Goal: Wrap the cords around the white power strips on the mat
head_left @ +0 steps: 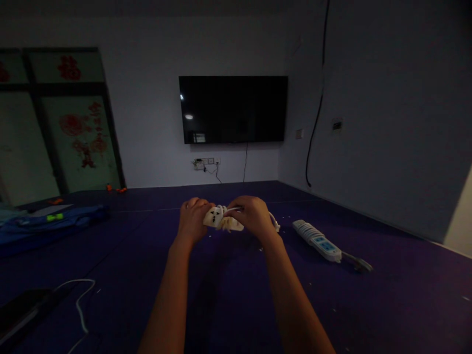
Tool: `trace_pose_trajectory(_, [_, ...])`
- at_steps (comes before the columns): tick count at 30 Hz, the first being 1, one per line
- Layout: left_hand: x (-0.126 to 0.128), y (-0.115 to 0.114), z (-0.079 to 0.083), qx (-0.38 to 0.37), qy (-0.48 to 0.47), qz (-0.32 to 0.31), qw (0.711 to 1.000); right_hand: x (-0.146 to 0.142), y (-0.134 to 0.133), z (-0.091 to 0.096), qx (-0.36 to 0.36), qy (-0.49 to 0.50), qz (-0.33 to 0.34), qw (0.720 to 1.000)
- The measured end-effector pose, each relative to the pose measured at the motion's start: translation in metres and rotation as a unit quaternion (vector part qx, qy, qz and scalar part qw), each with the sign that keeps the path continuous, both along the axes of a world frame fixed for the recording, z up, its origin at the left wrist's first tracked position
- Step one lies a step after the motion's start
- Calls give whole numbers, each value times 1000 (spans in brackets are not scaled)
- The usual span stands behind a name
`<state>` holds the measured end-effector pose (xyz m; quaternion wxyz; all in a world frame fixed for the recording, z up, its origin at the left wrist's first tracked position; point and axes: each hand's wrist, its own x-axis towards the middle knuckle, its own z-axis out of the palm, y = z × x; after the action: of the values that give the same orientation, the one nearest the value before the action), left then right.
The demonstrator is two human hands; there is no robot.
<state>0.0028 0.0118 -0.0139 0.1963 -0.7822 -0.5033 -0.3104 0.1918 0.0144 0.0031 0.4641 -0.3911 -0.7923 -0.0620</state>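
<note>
Two-handed, holds a white power strip (214, 217) at mid-scene, over the purple surface (236, 300). Grips its left end with the left hand (194, 216); with the right hand (253, 214), bent leftward, pinches the white cord (222, 211) wound around it. Stretches both forearms (171, 290) toward the far wall (147, 108). Has a second strip (325, 247) at right.

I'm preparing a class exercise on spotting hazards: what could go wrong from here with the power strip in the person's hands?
1. The left hand holds the power strip near one end, so a hard tug on the cord might twist it loose.
2. Cord also shows beyond the right hand, so that stretch could tangle or snag.
</note>
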Motion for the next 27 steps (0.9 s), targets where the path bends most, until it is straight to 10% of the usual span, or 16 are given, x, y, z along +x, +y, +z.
trace_pose_trajectory(27, [23, -55, 31, -17, -18, -264, 964, 21, 14, -16, -174, 339, 423, 822])
